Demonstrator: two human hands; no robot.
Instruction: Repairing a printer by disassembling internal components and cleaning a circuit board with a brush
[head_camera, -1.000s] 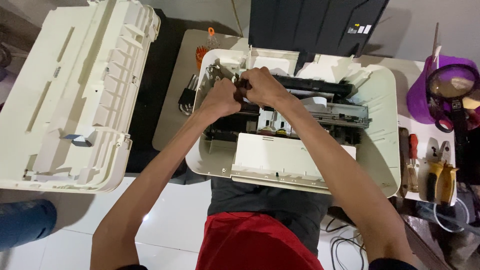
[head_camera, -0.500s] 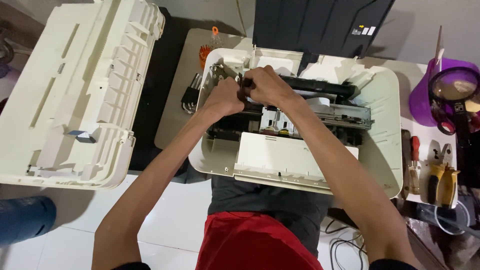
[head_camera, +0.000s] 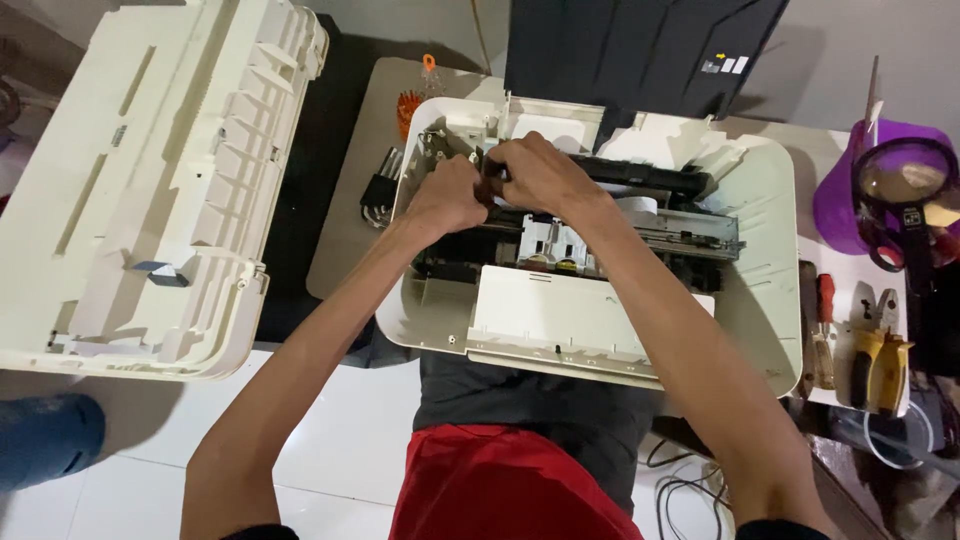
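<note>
Since a second ago my left hand (head_camera: 447, 197) and right hand (head_camera: 538, 176) have barely shifted: both stay pinched together on a small dark part at the upper left of the opened printer (head_camera: 745, 300), so the work continues. The removed cover (head_camera: 150, 180) lies to its left.

Showing small white rectangular stickers (head_camera: 728, 65) lying on the black panel (head_camera: 640, 50) at top, and a small pale label (head_camera: 119, 136) sitting on the detached cream cover (head_camera: 150, 190) at left.
</note>
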